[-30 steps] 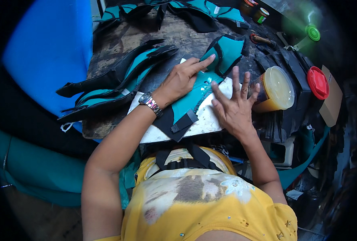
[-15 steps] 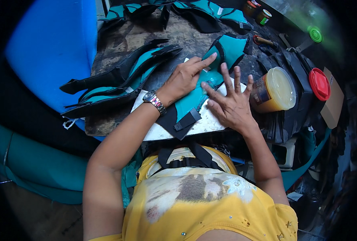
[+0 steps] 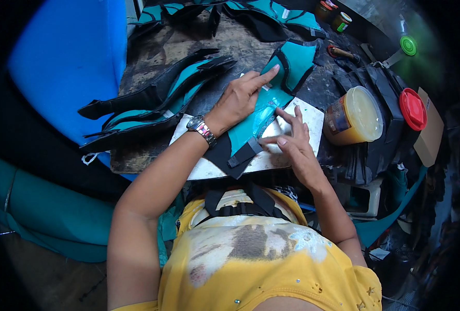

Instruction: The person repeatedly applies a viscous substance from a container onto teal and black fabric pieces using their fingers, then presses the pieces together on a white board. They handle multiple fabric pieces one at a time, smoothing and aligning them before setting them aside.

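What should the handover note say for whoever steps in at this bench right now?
Left hand: flat on the teal piece with black edging, index finger stretched toward its upper end.
Right hand: fingertips press the piece's lower part by the black strap tab.
The piece lies on a white board on the worn table.
Open glue jar to the right, its red lid beside it.
Stack of similar teal and black pieces to the left.
Done or left: cannot tell.

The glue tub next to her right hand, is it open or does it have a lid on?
Open. The glue tub stands upright showing bare yellowish paste, and a red lid lies apart, just beyond it.
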